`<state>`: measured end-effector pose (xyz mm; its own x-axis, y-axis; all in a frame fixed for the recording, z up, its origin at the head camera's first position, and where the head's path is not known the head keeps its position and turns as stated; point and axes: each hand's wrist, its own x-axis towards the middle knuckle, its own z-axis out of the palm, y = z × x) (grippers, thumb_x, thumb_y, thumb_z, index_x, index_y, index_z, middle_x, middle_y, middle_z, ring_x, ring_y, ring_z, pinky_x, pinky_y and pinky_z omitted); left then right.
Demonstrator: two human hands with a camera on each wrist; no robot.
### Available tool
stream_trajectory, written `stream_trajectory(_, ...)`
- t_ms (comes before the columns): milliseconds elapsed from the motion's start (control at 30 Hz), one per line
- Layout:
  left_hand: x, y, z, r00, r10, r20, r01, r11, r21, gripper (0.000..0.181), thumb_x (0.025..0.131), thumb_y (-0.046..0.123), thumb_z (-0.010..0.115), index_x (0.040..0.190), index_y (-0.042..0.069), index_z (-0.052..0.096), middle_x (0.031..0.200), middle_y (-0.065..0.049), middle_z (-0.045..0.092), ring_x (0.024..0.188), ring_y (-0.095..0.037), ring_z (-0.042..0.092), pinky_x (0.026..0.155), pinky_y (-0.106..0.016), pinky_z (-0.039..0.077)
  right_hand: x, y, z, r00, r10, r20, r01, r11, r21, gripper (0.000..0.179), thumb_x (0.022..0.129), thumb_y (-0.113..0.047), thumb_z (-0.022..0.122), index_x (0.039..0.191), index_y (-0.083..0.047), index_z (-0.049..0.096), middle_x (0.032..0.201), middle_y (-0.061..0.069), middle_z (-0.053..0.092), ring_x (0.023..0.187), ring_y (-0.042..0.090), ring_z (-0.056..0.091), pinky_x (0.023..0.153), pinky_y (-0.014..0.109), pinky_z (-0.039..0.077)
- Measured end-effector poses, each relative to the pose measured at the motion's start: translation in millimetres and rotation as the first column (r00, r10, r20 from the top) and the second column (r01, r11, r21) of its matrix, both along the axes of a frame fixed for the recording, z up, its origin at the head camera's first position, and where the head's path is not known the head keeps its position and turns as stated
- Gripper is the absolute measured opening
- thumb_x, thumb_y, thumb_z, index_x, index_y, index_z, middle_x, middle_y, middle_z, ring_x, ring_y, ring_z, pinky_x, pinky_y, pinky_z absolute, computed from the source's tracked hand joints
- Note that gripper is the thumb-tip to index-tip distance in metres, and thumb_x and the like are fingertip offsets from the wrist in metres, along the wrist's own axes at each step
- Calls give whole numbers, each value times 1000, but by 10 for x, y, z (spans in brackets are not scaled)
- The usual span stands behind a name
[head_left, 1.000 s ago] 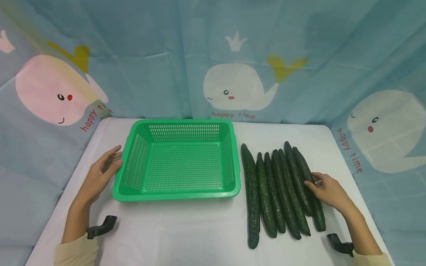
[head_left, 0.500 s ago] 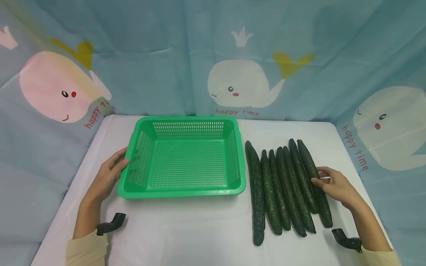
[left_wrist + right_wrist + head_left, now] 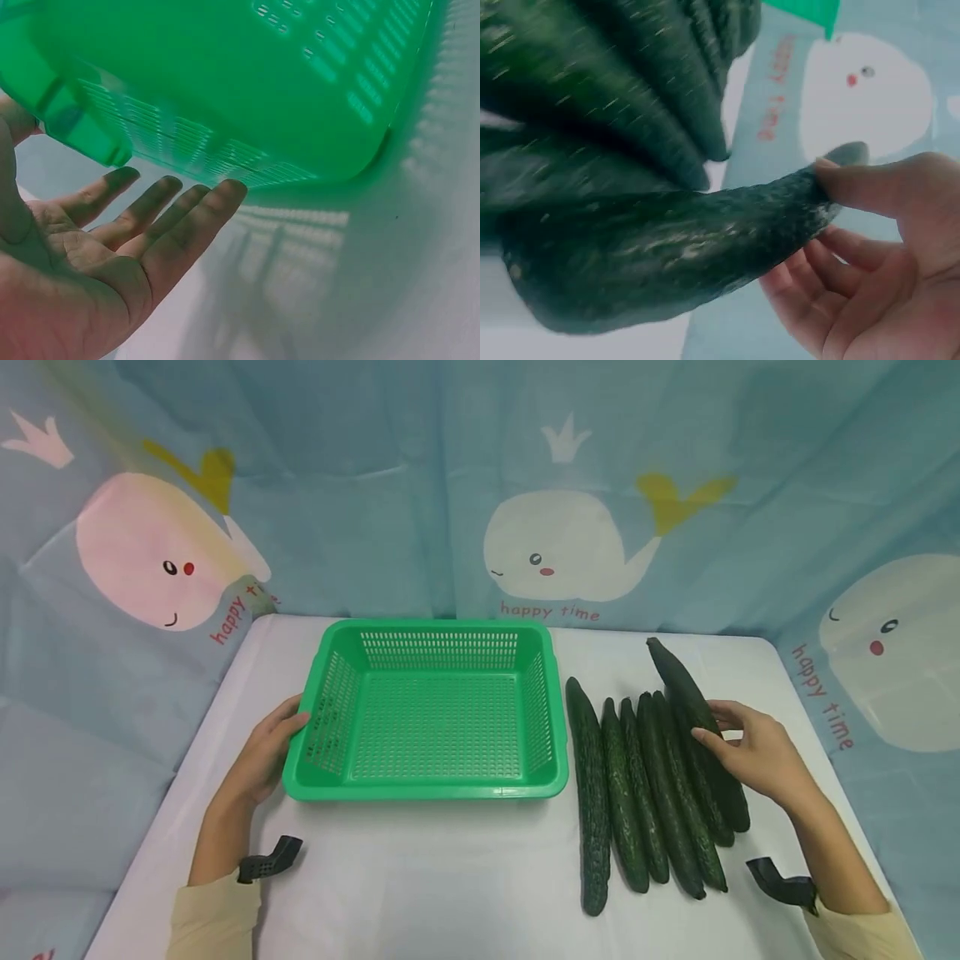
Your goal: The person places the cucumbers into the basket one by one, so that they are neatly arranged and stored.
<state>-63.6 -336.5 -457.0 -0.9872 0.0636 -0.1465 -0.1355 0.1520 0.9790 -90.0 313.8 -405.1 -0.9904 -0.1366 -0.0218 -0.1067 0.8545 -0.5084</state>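
My right hand [image 3: 757, 752] pinches a long dark green cucumber [image 3: 678, 685] between thumb and fingers. The cucumber is tilted, its far end raised over the neighbouring ones; in the right wrist view its thick end [image 3: 607, 270] points toward the camera. Several other cucumbers [image 3: 626, 810] lie side by side on the white table. At the left, my left hand [image 3: 266, 752] holds the side of a green plastic basket [image 3: 427, 792], thumb at its rim. Seen from the left wrist, the spread fingers [image 3: 172, 240] reach under the rim along the slotted wall.
The basket has no contents, and its right rim stands close to the leftmost cucumber [image 3: 590, 802]. White cloth covers the table [image 3: 420, 877]. A blue curtain [image 3: 360, 527] printed with whales hangs behind it and along both sides.
My right hand has picked up the rightmost cucumber and raised its far end, shifting it leftward over its neighbour. My left hand has come in from beside the basket to its rim.
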Motion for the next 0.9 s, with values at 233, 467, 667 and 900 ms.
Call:
stream_trajectory(233, 13, 26, -32, 1000, 1, 3, -1, 1000, 29, 69, 114, 30, 45, 166, -6, 18, 121, 17, 67, 104, -2, 74, 83, -24, 66, -26, -298, 207, 992, 111, -62, -112, 993, -26, 56, 104, -20, 70, 149, 7, 51, 136, 39, 61, 115, 58, 65, 87, 66, 61)
stream_trajectory(467, -5, -8, -37, 1000, -11, 12, 10, 996, 90, 68, 114, 29, 45, 166, -6, 18, 119, 13, 71, 101, -5, 76, 82, -25, 66, -77, -625, 314, 968, 226, -106, -227, 974, -5, 57, 104, -18, 68, 151, 5, 48, 135, 37, 63, 117, 55, 66, 93, 69, 56)
stream_trajectory(667, 12, -31, -26, 1000, -2, 23, 0, 997, 84, 70, 113, 28, 49, 166, -7, 19, 122, 18, 70, 106, -1, 73, 86, -20, 64, -157, -894, 342, 953, 266, -148, -271, 963, -13, 51, 101, -19, 73, 147, -5, 57, 126, 25, 73, 103, 40, 72, 76, 51, 59)
stream_trajectory(900, 22, -20, -11, 1000, -4, 15, 3, 995, 96, 68, 113, 25, 48, 166, -7, 19, 127, 17, 67, 112, 0, 71, 91, -19, 62, -220, -1195, 432, 932, 322, -167, -335, 940, -57, 47, 99, -20, 76, 143, -10, 63, 116, 13, 75, 71, 15, 63, 58, 27, 48)
